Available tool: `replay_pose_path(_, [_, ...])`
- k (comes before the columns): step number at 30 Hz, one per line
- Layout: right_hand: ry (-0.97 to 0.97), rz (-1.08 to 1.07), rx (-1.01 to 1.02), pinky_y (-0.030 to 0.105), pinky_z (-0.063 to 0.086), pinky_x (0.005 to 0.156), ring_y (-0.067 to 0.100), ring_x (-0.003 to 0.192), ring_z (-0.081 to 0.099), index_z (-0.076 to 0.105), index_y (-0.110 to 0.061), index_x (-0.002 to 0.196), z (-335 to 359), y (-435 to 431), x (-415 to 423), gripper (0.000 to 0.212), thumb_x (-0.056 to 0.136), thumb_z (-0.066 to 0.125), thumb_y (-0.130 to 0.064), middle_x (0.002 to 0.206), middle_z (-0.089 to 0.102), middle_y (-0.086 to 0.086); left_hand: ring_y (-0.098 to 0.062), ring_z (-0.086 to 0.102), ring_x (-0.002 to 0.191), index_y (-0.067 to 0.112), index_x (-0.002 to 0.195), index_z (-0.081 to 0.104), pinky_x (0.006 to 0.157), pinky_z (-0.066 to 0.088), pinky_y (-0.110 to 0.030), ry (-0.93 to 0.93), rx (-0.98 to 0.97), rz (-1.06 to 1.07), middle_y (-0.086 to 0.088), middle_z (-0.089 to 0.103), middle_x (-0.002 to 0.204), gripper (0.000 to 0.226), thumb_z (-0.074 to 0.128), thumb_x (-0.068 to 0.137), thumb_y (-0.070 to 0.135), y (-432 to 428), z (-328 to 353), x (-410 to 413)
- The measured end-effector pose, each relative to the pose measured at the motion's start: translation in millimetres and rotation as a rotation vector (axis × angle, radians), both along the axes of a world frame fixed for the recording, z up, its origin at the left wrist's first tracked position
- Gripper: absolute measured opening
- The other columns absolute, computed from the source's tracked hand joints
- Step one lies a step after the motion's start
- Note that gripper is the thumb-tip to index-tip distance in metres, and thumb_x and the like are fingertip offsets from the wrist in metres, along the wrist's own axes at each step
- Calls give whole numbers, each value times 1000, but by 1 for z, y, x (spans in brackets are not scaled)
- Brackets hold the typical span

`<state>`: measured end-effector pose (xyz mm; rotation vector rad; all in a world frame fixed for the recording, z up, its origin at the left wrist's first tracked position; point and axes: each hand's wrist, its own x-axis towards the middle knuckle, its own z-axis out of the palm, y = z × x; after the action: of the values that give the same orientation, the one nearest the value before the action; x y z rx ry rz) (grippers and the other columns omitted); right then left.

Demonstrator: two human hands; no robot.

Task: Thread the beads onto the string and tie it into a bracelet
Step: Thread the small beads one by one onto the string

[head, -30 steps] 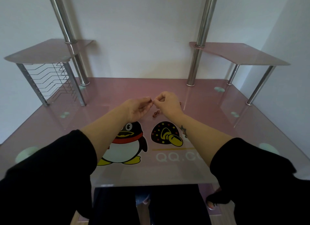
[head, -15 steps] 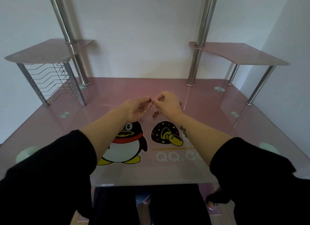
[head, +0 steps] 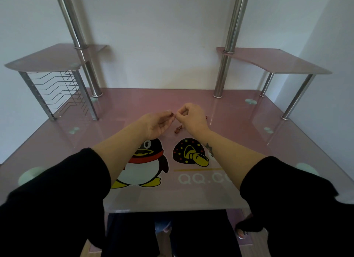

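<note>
One red bead [head: 172, 114] sits pinched in left hand [head: 157, 124] fingers, touching curled right hand [head: 193, 119] fingers, contents unclear.

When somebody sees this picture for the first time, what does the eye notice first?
Two hands meet over the middle of the pink glass desk: the left hand pinches a dark red bead beside the curled fingertips of the right hand. Just nearer, a big penguin picture is printed on the desk.
</note>
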<state>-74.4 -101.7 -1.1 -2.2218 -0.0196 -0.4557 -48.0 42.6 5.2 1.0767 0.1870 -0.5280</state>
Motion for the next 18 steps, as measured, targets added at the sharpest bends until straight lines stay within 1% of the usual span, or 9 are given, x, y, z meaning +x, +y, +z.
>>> replay_pose_path(7, [-7, -29, -38, 27, 52, 58, 9, 65, 61, 58, -22, 73, 0, -1, 0, 14, 84, 66, -22, 69, 62, -8, -12, 70, 60, 2, 86, 65, 56, 56, -17, 4, -10, 10, -9, 72, 68, 5, 62, 89, 3, 1, 0, 0])
replay_pose_path(10, [-2, -20, -41, 30, 53, 60, 12, 66, 61, 57, -22, 72, -1, 0, 0, 15, 84, 66, -20, 68, 62, -7, -12, 70, 60, 2, 87, 65, 56, 56, -17, 1, -5, 7, -9, 72, 67, 5, 62, 89, 3, 1, -1, 0])
replay_pose_path(13, [-6, -15, -55, 29, 51, 61, 10, 66, 61, 58, -22, 72, 0, 1, 1, 14, 84, 65, -18, 67, 61, -8, -11, 69, 58, 1, 86, 65, 56, 56, -17, 3, -13, 9, -9, 71, 66, 5, 61, 89, 3, 1, -1, -1])
replay_pose_path(18, [-4, -7, -67, 35, 56, 67, 14, 69, 63, 61, -18, 74, -1, 3, 1, 11, 84, 64, -16, 70, 63, -6, -10, 67, 57, 2, 85, 65, 59, 56, -16, 5, -7, 15, -8, 70, 65, 5, 62, 89, 3, -1, -1, -1])
